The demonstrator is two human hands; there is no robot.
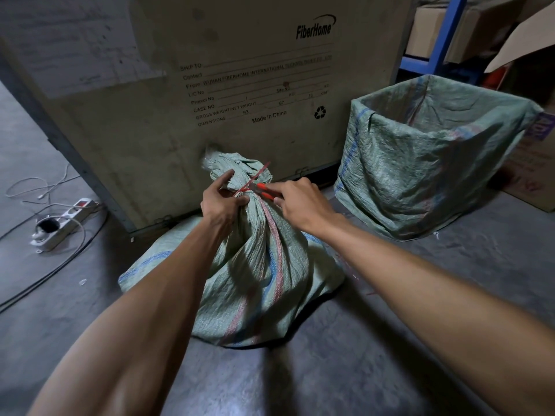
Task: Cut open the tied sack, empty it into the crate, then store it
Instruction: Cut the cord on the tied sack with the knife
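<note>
- Green woven sack sits on the grey concrete floor right in the middle of the view, its neck bunched up and tied off with a red string.
- Left hand has its fingers wrapped round the bunched neck just under the knot, thumb up top at about 12 o'clock of the grip.
- Right hand comes in from 3 o'clock holding a red-handled cutter, fingers curled round the handle, tip right at the string. It's a bit blurry so I can't tell if the blade is actually touching the string or what kind of cutter it is.
- At 2 o'clock from the sack there's a box-shaped crate lined with another green woven bag, mouth wide open and folded over the rim. Can't see what's inside from this angle.
- Behind the sack, at 12 o'clock, stands a big wooden shipping case with "FiberHome" and "Made in China" printed on it; the sack's neck is just in front of its lower edge.
- At 9 o'clock a white power strip lies on the floor with cables trailing off it.
- Far 1 o'clock: blue shelf frame with cardboard boxes.
</note>
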